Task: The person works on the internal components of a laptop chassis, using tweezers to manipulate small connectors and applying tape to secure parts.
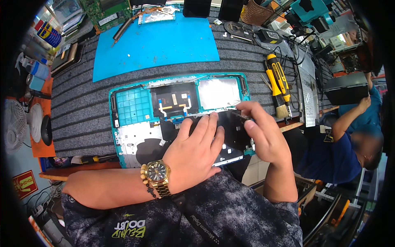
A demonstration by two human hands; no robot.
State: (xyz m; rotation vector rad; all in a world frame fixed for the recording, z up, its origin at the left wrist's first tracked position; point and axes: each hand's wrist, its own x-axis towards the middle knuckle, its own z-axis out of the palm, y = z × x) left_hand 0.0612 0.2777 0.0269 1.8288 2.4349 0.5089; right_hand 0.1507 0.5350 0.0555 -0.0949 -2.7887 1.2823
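A teal laptop base (pixel 134 106) lies opened up in front of me, its inside facing upward. Ribbon cables cross the dark touchpad part (pixel 170 98) at its middle. My left hand (pixel 196 144), below a gold watch (pixel 157 171), rests on the near half of the base with its fingers stretched out. At the base's right edge, the thumb and index finger of my right hand (pixel 267 133) close around a small dark piece (pixel 242 117), whose kind I cannot make out. Black parts between the two hands are partly covered by my fingers.
Beyond the base lies a blue mat (pixel 156 49) with copper heat pipes (pixel 123 28). Yellow-black screwdrivers (pixel 279 76) and a brush (pixel 282 110) lie to the right. A green circuit board (pixel 108 16) is at the far left. Another person (pixel 341 144) holds a dark panel (pixel 347 88) at right.
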